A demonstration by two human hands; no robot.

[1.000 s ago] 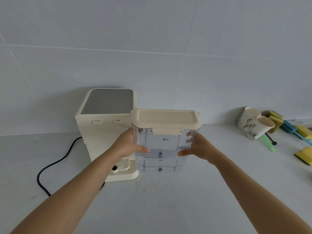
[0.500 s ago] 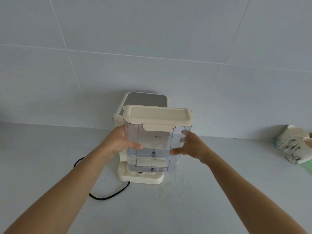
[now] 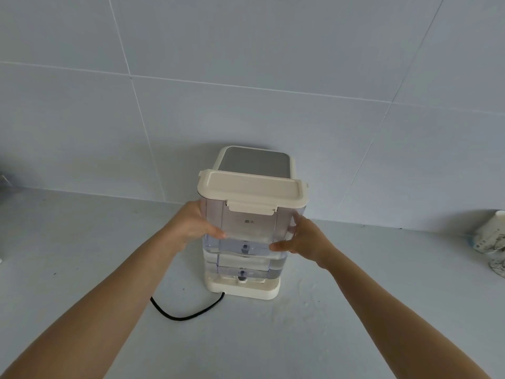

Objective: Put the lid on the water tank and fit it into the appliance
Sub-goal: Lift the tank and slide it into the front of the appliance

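Note:
A clear plastic water tank [image 3: 247, 242] with a cream lid [image 3: 252, 191] on top stands upright over the base ledge [image 3: 246, 291] of the cream appliance [image 3: 254, 160]. Its bottom reaches down to the ledge; I cannot tell whether it is fully seated. My left hand [image 3: 195, 224] grips the tank's left wall, thumb across the front. My right hand [image 3: 306, 237] grips the right wall the same way. The appliance body is mostly hidden behind the tank; only its grey top panel shows.
A black power cord [image 3: 185, 314] curls from the appliance's base over the grey counter [image 3: 82, 255]. A patterned paper cup [image 3: 492, 233] lies at the right edge. The tiled wall [image 3: 246, 77] rises just behind the appliance.
Both hands carried the lidded tank left from beside the appliance to its front and lowered it onto the base ledge. My head turned left, so the cups and sponges slid out of view.

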